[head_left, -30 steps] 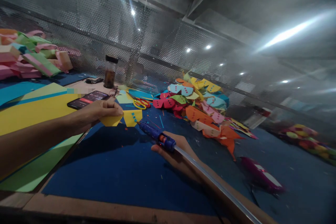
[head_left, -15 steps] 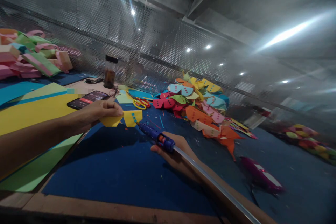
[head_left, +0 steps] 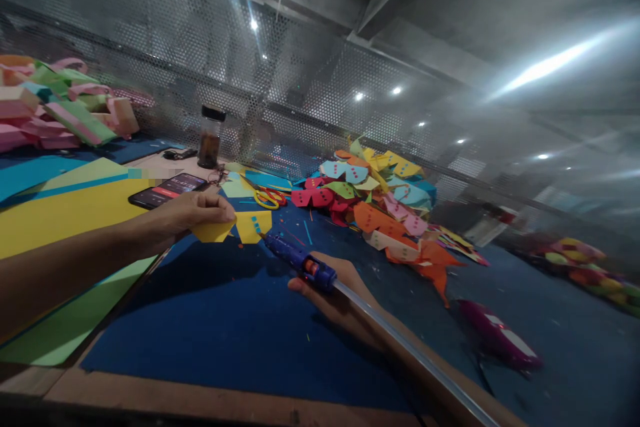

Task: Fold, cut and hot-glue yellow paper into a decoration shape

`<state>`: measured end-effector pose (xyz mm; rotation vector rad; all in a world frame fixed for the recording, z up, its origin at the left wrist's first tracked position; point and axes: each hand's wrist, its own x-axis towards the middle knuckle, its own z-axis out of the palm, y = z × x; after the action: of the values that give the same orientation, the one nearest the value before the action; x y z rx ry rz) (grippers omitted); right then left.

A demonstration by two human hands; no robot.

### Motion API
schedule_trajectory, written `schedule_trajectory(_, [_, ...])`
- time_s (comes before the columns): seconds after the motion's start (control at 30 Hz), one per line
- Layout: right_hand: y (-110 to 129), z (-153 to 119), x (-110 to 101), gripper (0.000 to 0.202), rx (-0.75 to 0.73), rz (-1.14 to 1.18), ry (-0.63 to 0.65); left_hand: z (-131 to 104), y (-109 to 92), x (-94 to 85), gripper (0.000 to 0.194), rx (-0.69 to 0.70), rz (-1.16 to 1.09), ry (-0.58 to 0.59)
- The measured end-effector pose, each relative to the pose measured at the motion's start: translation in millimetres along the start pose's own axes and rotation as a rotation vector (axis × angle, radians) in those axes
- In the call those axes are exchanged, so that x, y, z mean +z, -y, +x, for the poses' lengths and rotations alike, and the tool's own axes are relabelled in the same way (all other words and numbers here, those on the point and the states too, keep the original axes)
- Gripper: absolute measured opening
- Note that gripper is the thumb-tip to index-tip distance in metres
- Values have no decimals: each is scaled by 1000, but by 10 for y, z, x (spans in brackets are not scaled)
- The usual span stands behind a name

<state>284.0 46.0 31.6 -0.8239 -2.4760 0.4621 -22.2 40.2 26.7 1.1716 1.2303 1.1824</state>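
Note:
My left hand (head_left: 200, 210) pinches a yellow paper butterfly (head_left: 253, 225) by its middle, above the dark blue sheet (head_left: 225, 327). A row of small blue dots marks its right wing. My right hand (head_left: 340, 287) is wrapped round a blue hot glue gun (head_left: 295, 259), whose tip points at that wing close to the dots. I cannot tell whether the tip touches the paper. A long clear glue stick (head_left: 400, 340) sticks out of the gun's back end, along my right forearm.
Paper butterflies (head_left: 370, 213) in many colours are heaped at centre right. Yellow-handled scissors (head_left: 267, 197), a phone (head_left: 167, 191) and a jar (head_left: 210, 137) lie or stand beyond my left hand. A purple device (head_left: 500, 337) is at right, yellow sheets (head_left: 75, 207) at left.
Almost nothing differs. The rear of the glue gun has shifted very slightly to the right, while the butterfly stays in my left hand.

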Motion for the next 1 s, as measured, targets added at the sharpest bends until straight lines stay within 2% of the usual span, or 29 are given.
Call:
schedule_trajectory(0.17, [17, -13, -12, 45, 29, 4, 8, 13, 20, -13, 33, 3, -1, 4])
schedule_trajectory(0.37, [-2, -5, -3, 42, -57, -21, 13, -3, 3, 0, 34, -2, -23, 7])
schedule_trajectory(0.6, [9, -9, -5, 44, 4, 15, -5, -9, 11, 8, 32, 3, -17, 16])
schedule_trajectory(1.0, [40, 12, -8, 47, 4, 21, -2, 47, 75, -35, 39, -18, -24, 81])
